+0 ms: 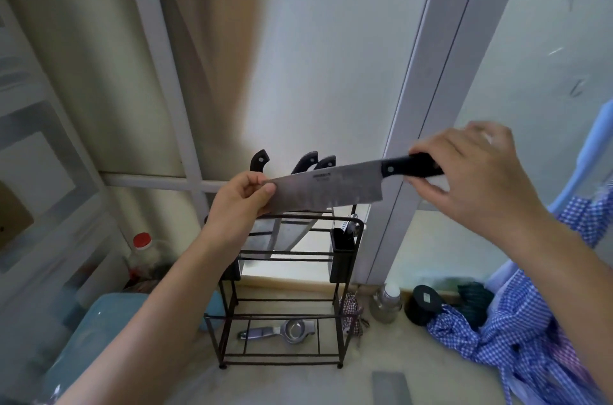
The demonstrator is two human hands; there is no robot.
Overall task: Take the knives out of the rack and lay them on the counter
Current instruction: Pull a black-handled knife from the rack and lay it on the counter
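1. A blue checked cloth [517, 338] lies bunched on the counter [398, 371] at the right.
2. A black wire rack [282, 288] stands on the counter, with a metal squeezer [282, 331] lying on its bottom shelf.
3. The left hand [242, 202] pinches the tip end of a broad knife [331, 190] between thumb and closed fingers.
4. The right hand [474, 172] grips the same knife by its black handle, fingers curled around it.
5. The knife is held level in the air above the rack, its blade running from left hand to right.
6. Three more knife handles [310, 162] stick up out of the rack top just behind the blade.
7. A red-capped bottle [142, 253] stands farther left, by the window frame [166, 179].
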